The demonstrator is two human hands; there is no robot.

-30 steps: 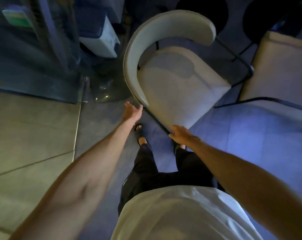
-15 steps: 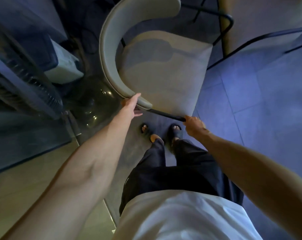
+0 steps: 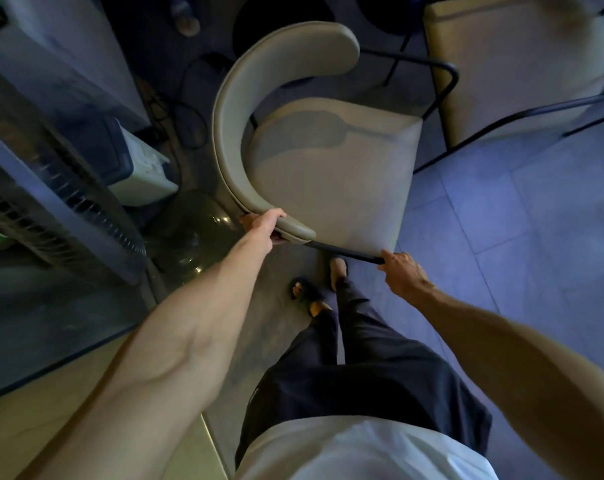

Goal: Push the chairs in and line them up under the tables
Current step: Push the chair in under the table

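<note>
A beige chair [image 3: 331,174] with a curved padded backrest and black metal frame stands in front of me, its seat facing right. My left hand [image 3: 264,225] grips the near end of the backrest, thumb over its top. My right hand [image 3: 399,271] holds the black frame bar at the seat's near corner. A second beige chair [image 3: 511,67] stands at the upper right beside it. Dark round table bases [image 3: 279,19] show beyond the first chair.
A standing fan [image 3: 64,209] with a glassy round base [image 3: 193,237] is close on the left of the chair. A white and dark appliance [image 3: 134,168] and loose cables [image 3: 175,109] lie behind it. Tiled floor [image 3: 522,237] spreads to the right. My sandalled feet [image 3: 307,289] stand just behind the chair.
Both hands went from reaching to gripping the chair: the left closed on the backrest end, the right on the frame bar. The chair has swung, and my feet have stepped.
</note>
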